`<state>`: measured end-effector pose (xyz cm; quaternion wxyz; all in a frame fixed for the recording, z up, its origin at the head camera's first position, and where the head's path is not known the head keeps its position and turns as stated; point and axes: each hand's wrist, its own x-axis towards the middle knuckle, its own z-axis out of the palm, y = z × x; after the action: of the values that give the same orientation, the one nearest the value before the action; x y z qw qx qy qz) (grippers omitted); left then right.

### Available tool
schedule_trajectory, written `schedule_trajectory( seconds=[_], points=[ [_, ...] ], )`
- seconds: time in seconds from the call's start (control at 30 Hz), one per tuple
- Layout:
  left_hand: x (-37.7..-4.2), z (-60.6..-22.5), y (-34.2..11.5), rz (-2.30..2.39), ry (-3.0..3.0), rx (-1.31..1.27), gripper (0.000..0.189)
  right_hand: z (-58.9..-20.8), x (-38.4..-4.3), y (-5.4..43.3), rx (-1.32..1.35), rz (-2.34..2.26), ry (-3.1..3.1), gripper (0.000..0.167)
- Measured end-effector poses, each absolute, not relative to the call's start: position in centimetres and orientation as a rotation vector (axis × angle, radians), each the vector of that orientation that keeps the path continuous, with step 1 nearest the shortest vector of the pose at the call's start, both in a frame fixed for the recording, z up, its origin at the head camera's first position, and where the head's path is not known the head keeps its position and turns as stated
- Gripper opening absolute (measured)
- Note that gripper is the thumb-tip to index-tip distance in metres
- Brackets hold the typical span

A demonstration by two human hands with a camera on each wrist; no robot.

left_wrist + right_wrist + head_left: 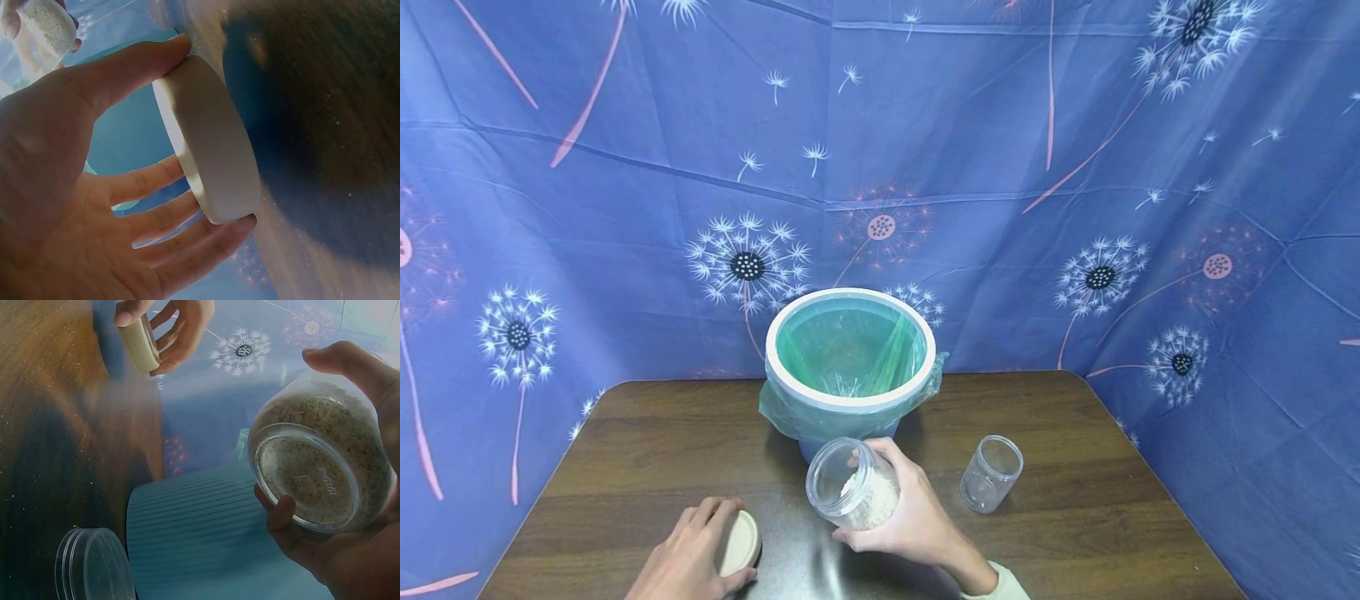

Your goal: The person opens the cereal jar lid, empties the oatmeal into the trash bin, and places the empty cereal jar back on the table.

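Two clear cylindrical jars [859, 493] [988, 485], one round cream lid [742, 542], one white-rimmed blue bin [850, 403], one green plastic bag [835, 423] and one brown table [1090, 517] are counted. Two hands [688, 552] [921, 521] are seen.

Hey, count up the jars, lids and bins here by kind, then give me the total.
Jars: 2 (one in the right hand, another on the table)
Lids: 1 (beige lid, in the left hand)
Bins: 1 (lined bin)
Total: 4
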<state>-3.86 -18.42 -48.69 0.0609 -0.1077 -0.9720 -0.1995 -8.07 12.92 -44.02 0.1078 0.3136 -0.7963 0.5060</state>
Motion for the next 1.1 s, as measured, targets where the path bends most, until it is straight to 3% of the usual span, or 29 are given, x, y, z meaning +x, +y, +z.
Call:
schedule_trajectory(
  seconds=[1.1],
  points=[
    [-4.5, -50.1, -19.1, -0.565, -3.038, -0.288, 0.086, -43.7, -8.1, 13.3, 0.887, 1.482, -2.350, 0.091]
  ],
)
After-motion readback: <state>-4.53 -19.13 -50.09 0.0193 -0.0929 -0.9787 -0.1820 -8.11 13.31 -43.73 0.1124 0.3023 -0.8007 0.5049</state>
